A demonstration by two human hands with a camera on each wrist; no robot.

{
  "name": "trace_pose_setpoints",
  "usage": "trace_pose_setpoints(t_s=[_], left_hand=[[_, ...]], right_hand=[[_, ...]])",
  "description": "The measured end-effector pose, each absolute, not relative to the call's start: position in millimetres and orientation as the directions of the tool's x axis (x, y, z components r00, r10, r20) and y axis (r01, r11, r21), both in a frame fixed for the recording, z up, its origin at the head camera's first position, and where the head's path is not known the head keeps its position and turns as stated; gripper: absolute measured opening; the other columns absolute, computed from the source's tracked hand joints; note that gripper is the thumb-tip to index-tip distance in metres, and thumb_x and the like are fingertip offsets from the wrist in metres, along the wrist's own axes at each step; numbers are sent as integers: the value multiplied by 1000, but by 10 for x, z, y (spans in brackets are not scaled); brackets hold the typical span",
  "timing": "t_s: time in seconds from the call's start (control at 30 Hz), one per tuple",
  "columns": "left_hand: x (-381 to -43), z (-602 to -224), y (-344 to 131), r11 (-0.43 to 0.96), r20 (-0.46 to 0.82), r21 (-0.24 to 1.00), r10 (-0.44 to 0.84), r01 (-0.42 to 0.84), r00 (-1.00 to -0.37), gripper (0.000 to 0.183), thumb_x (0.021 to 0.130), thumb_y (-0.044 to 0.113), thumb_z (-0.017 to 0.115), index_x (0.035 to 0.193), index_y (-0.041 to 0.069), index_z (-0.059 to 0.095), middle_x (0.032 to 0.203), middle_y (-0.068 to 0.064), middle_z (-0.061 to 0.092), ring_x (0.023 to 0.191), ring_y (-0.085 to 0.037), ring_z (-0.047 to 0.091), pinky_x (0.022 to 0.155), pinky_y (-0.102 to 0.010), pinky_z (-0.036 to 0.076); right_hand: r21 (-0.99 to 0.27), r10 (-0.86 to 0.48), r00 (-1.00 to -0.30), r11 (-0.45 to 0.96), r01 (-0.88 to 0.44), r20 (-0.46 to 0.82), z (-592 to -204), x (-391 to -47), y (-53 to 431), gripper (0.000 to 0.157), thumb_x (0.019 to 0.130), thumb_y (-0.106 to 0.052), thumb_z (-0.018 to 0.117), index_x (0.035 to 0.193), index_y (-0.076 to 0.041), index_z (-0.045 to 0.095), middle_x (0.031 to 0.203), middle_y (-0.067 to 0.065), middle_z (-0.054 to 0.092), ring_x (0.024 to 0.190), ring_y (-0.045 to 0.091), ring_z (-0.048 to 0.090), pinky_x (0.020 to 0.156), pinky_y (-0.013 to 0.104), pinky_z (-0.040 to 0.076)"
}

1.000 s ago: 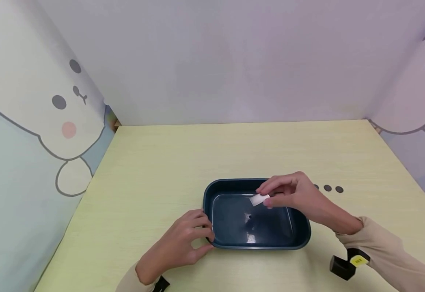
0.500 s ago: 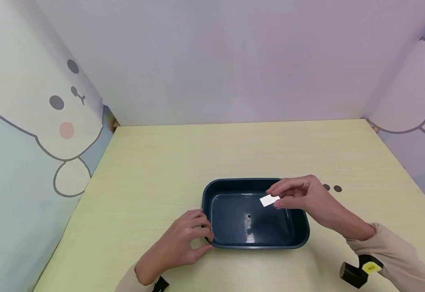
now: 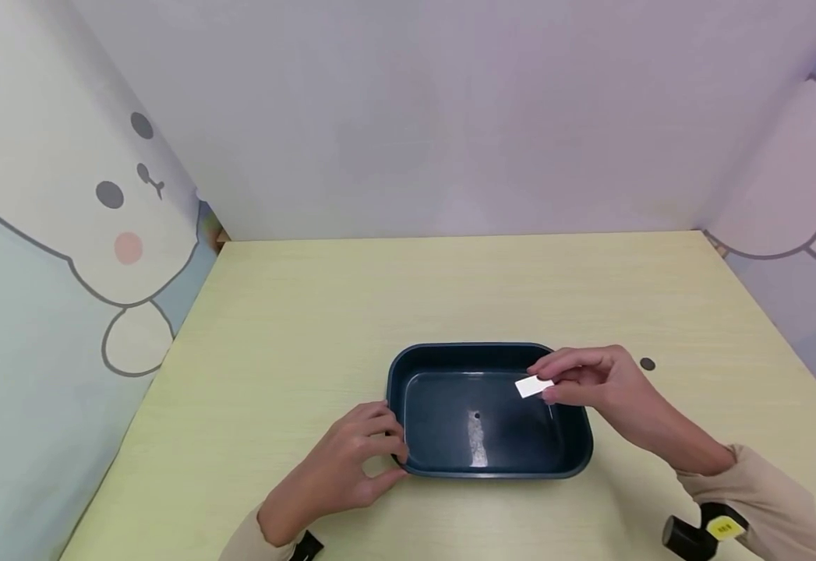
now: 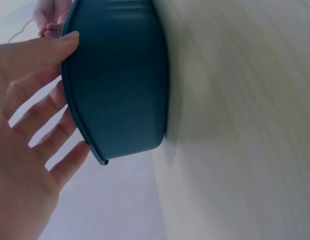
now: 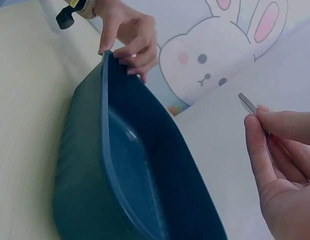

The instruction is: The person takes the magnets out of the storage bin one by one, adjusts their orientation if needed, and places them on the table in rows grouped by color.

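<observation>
A dark blue plastic tub [image 3: 443, 413] sits on the table in the head view, with nothing seen inside but a small dark spot on its floor. At its near left corner my left hand [image 3: 355, 452] grips the rim, thumb on one side and fingers on the other, as the right wrist view shows. Over the tub's right end, my right hand [image 3: 593, 382] pinches a small flat rectangular piece [image 3: 532, 386] between thumb and fingertips. From above that piece looks white; edge-on in the right wrist view, the thin piece [image 5: 247, 103] looks grey and metallic.
One small dark round disc [image 3: 648, 364] lies on the pale wood table [image 3: 295, 312], just beyond my right hand. A plain wall [image 3: 450, 117] closes the back, with cartoon-printed panels on both sides.
My right hand has moved to the right with the small piece, toward the tub's right end. It now covers more of the dark discs, leaving one in sight. My left hand stays at the rim.
</observation>
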State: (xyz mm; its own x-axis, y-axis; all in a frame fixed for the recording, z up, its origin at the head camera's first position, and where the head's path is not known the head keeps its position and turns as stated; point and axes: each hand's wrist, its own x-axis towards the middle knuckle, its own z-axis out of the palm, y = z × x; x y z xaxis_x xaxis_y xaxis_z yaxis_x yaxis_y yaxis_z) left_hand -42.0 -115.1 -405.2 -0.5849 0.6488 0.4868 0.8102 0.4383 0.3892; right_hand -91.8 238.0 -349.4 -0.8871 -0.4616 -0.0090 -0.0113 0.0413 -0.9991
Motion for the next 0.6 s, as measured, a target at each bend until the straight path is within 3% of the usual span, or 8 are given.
trace_pose_setpoints(t_s=[0.43, 0.6], left_hand=[[-401, -4044, -1143, 465, 451, 416, 640, 781, -622, 18, 70, 17, 81, 74, 23, 64, 87, 12, 58, 89, -10, 50, 89, -30, 45], [-399, -4036, -1149, 472, 445, 418, 639, 776, -628, 18, 71, 18, 81, 74, 23, 64, 87, 12, 58, 90, -10, 50, 89, -30, 44]], right_hand=[[-999, -419, -907, 27, 35, -43, -3570, -863, 2559, 23, 83, 9, 64, 103, 0, 70, 107, 6, 67, 86, 15, 65, 75, 29, 55], [-999, -415, -910, -25, 37, -23, -3590, -847, 2637, 25, 83, 13, 61, 104, 1, 69, 107, 7, 68, 108, 10, 58, 81, 27, 53]])
